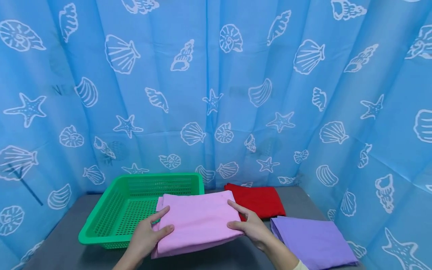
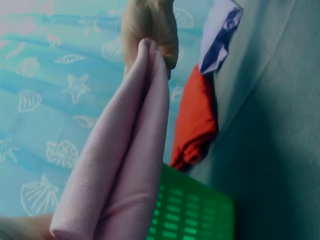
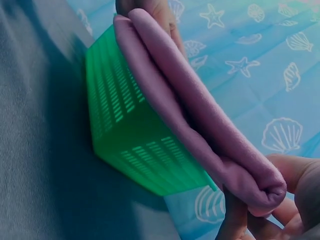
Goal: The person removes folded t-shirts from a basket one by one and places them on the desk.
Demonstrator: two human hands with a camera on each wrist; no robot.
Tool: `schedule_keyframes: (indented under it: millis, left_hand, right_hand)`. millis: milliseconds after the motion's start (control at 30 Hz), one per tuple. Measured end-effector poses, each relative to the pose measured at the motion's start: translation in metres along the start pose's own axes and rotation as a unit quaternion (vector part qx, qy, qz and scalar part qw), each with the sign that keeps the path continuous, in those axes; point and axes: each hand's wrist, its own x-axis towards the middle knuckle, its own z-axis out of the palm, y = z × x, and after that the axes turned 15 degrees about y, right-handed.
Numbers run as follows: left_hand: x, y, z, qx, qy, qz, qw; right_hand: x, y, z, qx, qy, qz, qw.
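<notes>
A folded pink cloth (image 1: 199, 219) is held up between both hands above the table, partly overlapping the basket in the head view. At its left edge the left hand (image 1: 146, 234) grips it, thumb on top. The right hand (image 1: 253, 227) pinches the opposite edge, thumb on the upper face and other fingers beneath, as the right wrist view shows. Both wrist views show the pink cloth (image 2: 125, 150) edge-on, its thick folded layers stacked. Just behind and left stands a green plastic basket (image 1: 101, 217) with perforated walls; the visible part of its floor is bare.
A folded red cloth (image 1: 258, 202) lies at the back right of the grey table (image 1: 64, 240). In front of it, farther right, is a folded purple cloth (image 1: 314, 240). A blue curtain (image 1: 209, 150) with white seashell prints hangs behind and around the table.
</notes>
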Motion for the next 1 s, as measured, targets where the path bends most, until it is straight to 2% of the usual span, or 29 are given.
schedule_keyframes:
  millis: [233, 500, 633, 767, 1000]
  left_hand:
    - [-0.005, 0.006, 0.010, -0.023, 0.013, 0.020, 0.9995]
    - [-0.009, 0.013, 0.025, -0.034, 0.015, 0.030, 0.9989]
    - [-0.013, 0.018, 0.031, -0.037, 0.013, 0.028, 0.9989]
    - [-0.016, 0.022, 0.038, -0.034, 0.013, 0.022, 0.9991]
    - [-0.019, 0.028, 0.051, -0.061, -0.015, 0.008, 0.9980]
  right_hand:
    - [-0.003, 0.003, -0.013, 0.005, 0.003, 0.009, 0.9999]
    - [-0.005, 0.008, -0.026, 0.020, 0.013, 0.019, 0.9995]
    - [-0.007, 0.011, -0.032, 0.020, 0.021, 0.018, 0.9994]
    - [-0.009, 0.014, -0.040, 0.024, 0.013, 0.020, 0.9994]
    - [-0.015, 0.019, -0.058, 0.008, 0.018, 0.020, 0.9996]
